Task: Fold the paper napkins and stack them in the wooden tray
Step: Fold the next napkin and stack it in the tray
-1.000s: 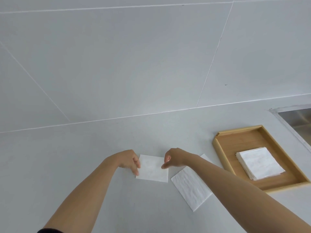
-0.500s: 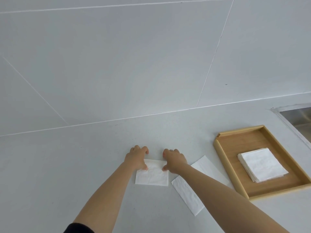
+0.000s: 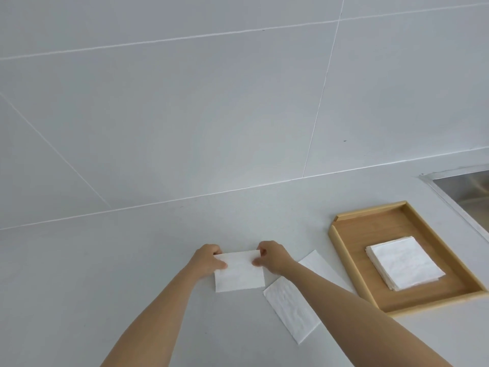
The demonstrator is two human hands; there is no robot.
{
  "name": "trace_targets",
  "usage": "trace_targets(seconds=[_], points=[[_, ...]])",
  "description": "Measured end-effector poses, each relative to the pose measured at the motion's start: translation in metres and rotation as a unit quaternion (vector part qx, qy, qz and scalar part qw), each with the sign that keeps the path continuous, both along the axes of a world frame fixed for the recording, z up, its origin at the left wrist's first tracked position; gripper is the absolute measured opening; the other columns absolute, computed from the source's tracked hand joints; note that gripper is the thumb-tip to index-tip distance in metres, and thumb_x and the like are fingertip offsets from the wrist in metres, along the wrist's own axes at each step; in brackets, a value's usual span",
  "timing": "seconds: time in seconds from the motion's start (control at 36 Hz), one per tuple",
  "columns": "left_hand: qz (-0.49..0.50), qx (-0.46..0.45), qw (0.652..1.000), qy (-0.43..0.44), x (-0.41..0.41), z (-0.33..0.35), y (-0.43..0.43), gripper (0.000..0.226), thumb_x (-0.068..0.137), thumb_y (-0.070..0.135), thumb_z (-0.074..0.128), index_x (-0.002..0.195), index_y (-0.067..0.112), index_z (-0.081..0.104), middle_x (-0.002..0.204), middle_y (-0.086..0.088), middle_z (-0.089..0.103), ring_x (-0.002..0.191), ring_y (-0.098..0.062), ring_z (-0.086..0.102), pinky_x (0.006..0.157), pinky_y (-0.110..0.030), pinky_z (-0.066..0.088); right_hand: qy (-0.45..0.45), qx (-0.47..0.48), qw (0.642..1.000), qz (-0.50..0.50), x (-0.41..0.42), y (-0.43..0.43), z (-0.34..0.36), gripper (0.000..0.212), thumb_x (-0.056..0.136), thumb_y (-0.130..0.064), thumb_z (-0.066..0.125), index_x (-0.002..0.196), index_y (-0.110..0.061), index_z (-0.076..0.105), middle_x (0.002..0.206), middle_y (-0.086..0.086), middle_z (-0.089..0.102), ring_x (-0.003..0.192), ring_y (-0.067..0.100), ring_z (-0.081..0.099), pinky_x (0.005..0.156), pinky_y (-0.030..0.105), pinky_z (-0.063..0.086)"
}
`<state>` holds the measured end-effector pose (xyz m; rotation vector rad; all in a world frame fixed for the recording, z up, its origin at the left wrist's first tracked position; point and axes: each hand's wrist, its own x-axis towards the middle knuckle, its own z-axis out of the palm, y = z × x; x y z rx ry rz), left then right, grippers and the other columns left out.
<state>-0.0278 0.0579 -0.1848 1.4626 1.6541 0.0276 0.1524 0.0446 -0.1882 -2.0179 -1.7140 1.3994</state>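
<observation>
A white paper napkin (image 3: 239, 274) lies on the grey counter in front of me. My left hand (image 3: 207, 259) pinches its far left corner and my right hand (image 3: 274, 256) pinches its far right corner, and the far edge is raised off the counter. A longer napkin (image 3: 289, 311) lies flat to the right, partly under my right forearm. Further right stands the wooden tray (image 3: 344, 256) with a stack of folded napkins (image 3: 404, 262) inside it.
A white tiled wall (image 3: 238, 102) rises behind the counter. A metal sink (image 3: 468, 189) is set into the counter at the far right, just beyond the tray.
Both hands went from the napkin's sides to its far edge, took hold of the two far corners and lifted that edge up toward me.
</observation>
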Motion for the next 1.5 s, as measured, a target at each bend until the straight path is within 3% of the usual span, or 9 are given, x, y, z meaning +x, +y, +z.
trace_targets(seconds=[0.17,0.28,0.39,0.47,0.72,0.97,1.08,1.25,1.5], points=[[0.117,0.049,0.986,-0.110,0.002,0.017,0.008,0.025,0.081,-0.002,0.057,0.075,0.019,0.044,0.092,-0.014,0.060,0.077,-0.025,0.054,0.062,-0.027,0.040,0.113,0.019,0.986,-0.118,0.010,0.011,0.013,0.037,0.083,-0.003,0.059,0.058,-0.016,0.035,0.062,-0.001,0.043,0.056,0.017,0.044,0.060,0.025,0.039],[0.164,0.071,0.969,-0.172,0.015,0.031,0.012,0.030,0.082,-0.002,0.057,0.098,0.015,0.038,0.088,-0.014,0.056,0.080,-0.027,0.054,0.065,-0.028,0.043,0.193,0.038,0.965,-0.174,0.022,0.013,0.026,0.014,0.087,-0.002,0.056,0.093,-0.011,0.047,0.076,0.007,0.051,0.077,0.026,0.053,0.059,0.025,0.048],[0.168,0.111,0.963,-0.179,0.032,0.045,0.010,0.036,0.081,-0.002,0.057,0.101,0.020,0.036,0.082,-0.013,0.053,0.079,-0.027,0.053,0.074,-0.036,0.044,0.227,0.080,0.952,-0.187,0.036,0.007,0.037,0.051,0.088,-0.007,0.057,0.130,-0.026,0.034,0.069,0.004,0.045,0.077,0.024,0.051,0.061,0.027,0.052],[0.158,0.136,0.962,-0.176,0.048,0.055,0.006,0.032,0.082,-0.002,0.055,0.092,0.023,0.039,0.077,-0.012,0.052,0.074,-0.026,0.051,0.069,-0.035,0.041,0.253,0.085,0.949,-0.165,0.050,0.002,0.053,0.051,0.087,-0.008,0.060,0.127,-0.029,0.036,0.082,0.008,0.044,0.080,0.025,0.053,0.068,0.035,0.055],[0.109,0.171,0.966,-0.161,0.107,0.071,-0.007,0.033,0.077,-0.001,0.065,0.058,0.023,0.051,0.063,0.003,0.043,0.062,-0.014,0.043,0.060,-0.022,0.034,0.146,0.108,0.976,-0.120,0.108,-0.014,0.075,0.019,0.081,0.004,0.057,0.087,-0.014,0.058,0.097,0.008,0.052,0.085,0.024,0.051,0.069,0.033,0.048],[0.021,0.146,0.978,-0.145,0.207,0.073,-0.025,0.020,0.074,0.000,0.068,0.090,0.011,0.062,0.066,0.007,0.041,0.061,-0.005,0.042,0.055,-0.013,0.034,0.061,0.095,0.984,-0.140,0.215,-0.036,0.076,0.033,0.082,0.004,0.059,0.114,-0.005,0.060,0.105,0.003,0.051,0.082,0.023,0.053,0.058,0.023,0.047],[-0.005,0.150,0.980,-0.127,0.249,0.068,-0.033,0.029,0.076,0.000,0.068,0.104,0.003,0.062,0.070,0.010,0.041,0.071,-0.010,0.046,0.056,-0.009,0.033,0.018,0.091,0.985,-0.147,0.257,-0.043,0.072,0.038,0.082,0.004,0.059,0.119,-0.007,0.059,0.101,0.003,0.050,0.061,0.014,0.050,0.050,0.014,0.042],[-0.011,0.155,0.982,-0.104,0.298,0.058,-0.043,0.033,0.077,0.000,0.067,0.109,0.002,0.061,0.076,0.003,0.048,0.081,-0.017,0.048,0.057,-0.011,0.034,-0.021,0.079,0.988,-0.133,0.302,-0.047,0.062,0.044,0.083,0.004,0.058,0.125,-0.008,0.055,0.120,0.010,0.056,0.110,0.024,0.054,0.097,0.032,0.045],[-0.037,0.139,0.988,-0.053,0.345,0.030,-0.063,0.036,0.081,0.005,0.066,0.116,0.004,0.058,0.103,-0.012,0.060,0.087,-0.015,0.049,0.074,-0.021,0.039,-0.079,0.064,0.993,-0.067,0.345,-0.058,0.035,0.045,0.085,0.005,0.053,0.128,-0.009,0.052,0.134,0.010,0.051,0.124,0.024,0.047,0.097,0.025,0.040]])
